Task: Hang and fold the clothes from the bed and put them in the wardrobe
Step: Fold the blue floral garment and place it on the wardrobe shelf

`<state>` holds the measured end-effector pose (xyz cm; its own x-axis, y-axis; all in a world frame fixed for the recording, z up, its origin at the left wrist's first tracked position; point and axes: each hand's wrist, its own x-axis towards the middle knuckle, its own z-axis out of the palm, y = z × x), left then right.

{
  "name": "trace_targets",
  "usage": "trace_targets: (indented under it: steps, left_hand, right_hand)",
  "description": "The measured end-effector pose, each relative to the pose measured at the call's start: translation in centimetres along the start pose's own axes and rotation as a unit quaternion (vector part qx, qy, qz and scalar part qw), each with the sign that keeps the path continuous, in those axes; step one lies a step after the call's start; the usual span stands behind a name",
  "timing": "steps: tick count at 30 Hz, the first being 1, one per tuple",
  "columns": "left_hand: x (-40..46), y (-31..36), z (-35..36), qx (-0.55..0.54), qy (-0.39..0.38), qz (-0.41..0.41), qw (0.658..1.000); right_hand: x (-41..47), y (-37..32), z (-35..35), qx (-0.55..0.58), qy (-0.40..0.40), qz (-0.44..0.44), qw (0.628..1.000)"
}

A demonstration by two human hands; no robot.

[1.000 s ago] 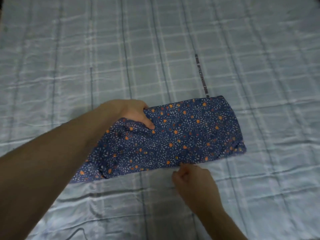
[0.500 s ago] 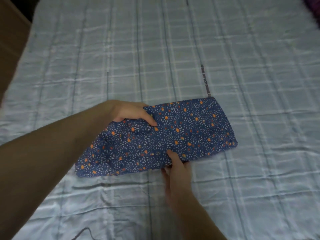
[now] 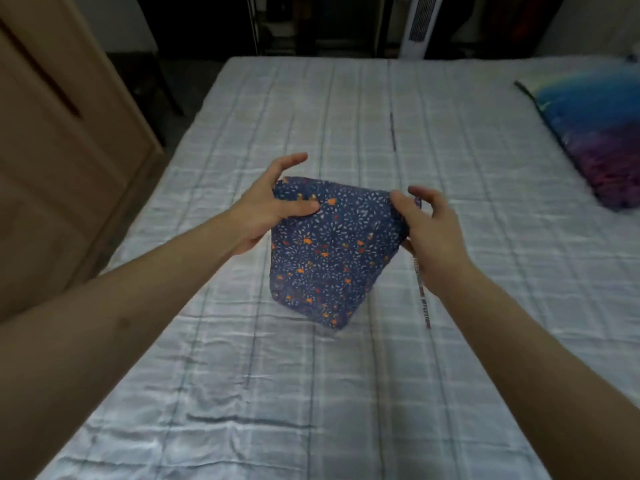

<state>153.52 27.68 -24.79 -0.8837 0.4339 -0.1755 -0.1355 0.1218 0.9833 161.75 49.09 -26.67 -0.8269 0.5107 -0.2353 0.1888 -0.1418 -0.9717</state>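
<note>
A folded blue garment (image 3: 329, 251) with white and orange flowers hangs in the air above the bed (image 3: 311, 393). My left hand (image 3: 273, 206) holds its upper left corner, thumb pressed on the front, fingers spread behind. My right hand (image 3: 429, 223) pinches its upper right edge. The lower part of the garment droops towards the sheet. A thin patterned cord (image 3: 420, 292) dangles below my right hand.
A multicoloured blue and purple pillow (image 3: 595, 140) lies at the bed's right side. A wooden wardrobe door (image 3: 59, 140) stands to the left. Beyond the bed's far end stand a white tower fan (image 3: 419, 26) and dark furniture.
The garment lay flat on the bed under both hands; now both hands have lifted it off the sheet, folded shorter. The view has tilted up to show the room.
</note>
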Motion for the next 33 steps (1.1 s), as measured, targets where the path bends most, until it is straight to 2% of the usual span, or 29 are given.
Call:
trace_targets:
  steps: [3, 6, 8, 11, 13, 15, 17, 21, 23, 25, 27, 29, 31, 33]
  left_hand:
    - [-1.3, -0.4, -0.1, -0.004, 0.032, 0.058, 0.998]
    - [-2.8, -4.6, -0.1, -0.051, 0.072, 0.029, 0.996]
    - [-4.1, -9.2, 0.5, -0.095, 0.119, -0.024, 0.988]
    - [-7.9, -18.5, 2.2, -0.104, 0.199, -0.168, 0.960]
    - [-11.7, -24.1, 3.7, -0.067, 0.218, -0.270, 0.936]
    - [-15.0, -27.8, 5.1, -0.055, 0.217, -0.309, 0.925]
    - [-16.2, -28.5, 6.1, -0.063, 0.228, -0.290, 0.927]
    - [-14.5, -27.6, 5.6, -0.029, 0.257, -0.270, 0.928]
    - [-13.6, -26.9, 5.0, 0.094, 0.291, -0.219, 0.926]
    - [-12.7, -26.5, 4.4, 0.249, 0.325, -0.074, 0.909]
    - [-11.2, -25.4, 4.1, 0.360, 0.281, 0.083, 0.886]
    - [-9.6, -25.0, 4.8, 0.442, 0.178, 0.179, 0.861]
    - [-8.2, -25.8, 5.7, 0.508, 0.096, 0.175, 0.838]
    - [-6.7, -27.3, 5.8, 0.549, 0.063, 0.097, 0.828]
  right_hand:
    - [0.2, -1.2, -0.2, 0.000, -0.057, -0.092, 0.994]
    - [-0.6, 2.0, -0.7, -0.028, -0.134, -0.114, 0.984]
    - [-1.6, 6.2, -1.1, -0.075, -0.172, -0.112, 0.976]
    - [-4.2, 14.8, -1.9, -0.188, -0.223, -0.049, 0.955]
    - [-6.8, 20.5, -2.8, -0.247, -0.244, 0.018, 0.938]
    - [-9.4, 24.7, -3.5, -0.263, -0.227, 0.070, 0.935]
    - [-10.9, 26.6, -3.7, -0.263, -0.197, 0.086, 0.940]
    - [-10.4, 26.7, -2.4, -0.314, -0.123, 0.045, 0.940]
    - [-9.1, 25.8, -1.7, -0.329, -0.065, 0.006, 0.942]
    - [-7.7, 24.4, -1.3, -0.364, -0.018, -0.107, 0.925]
    - [-6.7, 23.1, -0.3, -0.399, -0.031, -0.207, 0.893]
    - [-5.8, 23.0, 1.1, -0.450, -0.078, -0.273, 0.847]
    - [-4.9, 24.0, 2.4, -0.512, -0.126, -0.274, 0.804]
    - [-3.6, 25.6, 2.8, -0.556, -0.158, -0.230, 0.783]
